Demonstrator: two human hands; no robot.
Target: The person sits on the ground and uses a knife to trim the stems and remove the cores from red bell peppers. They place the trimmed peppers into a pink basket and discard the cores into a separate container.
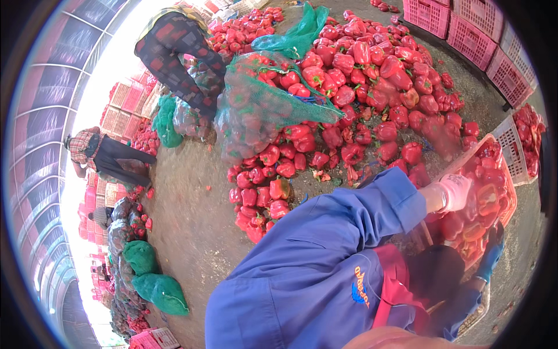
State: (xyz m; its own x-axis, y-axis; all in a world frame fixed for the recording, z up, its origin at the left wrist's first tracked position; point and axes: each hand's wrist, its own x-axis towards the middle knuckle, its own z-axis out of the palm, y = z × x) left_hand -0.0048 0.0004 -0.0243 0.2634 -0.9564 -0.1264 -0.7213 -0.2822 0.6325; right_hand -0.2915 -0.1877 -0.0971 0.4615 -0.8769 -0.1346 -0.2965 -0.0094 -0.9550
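My left hand (457, 191), in a pale pink glove, is at the near side of a pink plastic crate (510, 187) full of red bell peppers (488, 200). Its fingers are partly hidden, and whether they grip a pepper or the rim does not show. My right hand (493, 253), in a blue glove with dark fingers, lies against the crate's lower side; its grip is unclear. A large heap of red bell peppers (344, 65) spreads over the floor beyond my left arm. Beside it stands a green mesh bag (248, 104) filled with peppers, its mouth open.
Another crate of peppers (512, 141) stands just beyond mine. Stacked pink crates (473, 39) line the upper right. A person (178, 52) bends near the mesh bag, and another person (109, 152) stoops farther left. Green mesh sacks (161, 292) lie on the concrete floor (196, 209).
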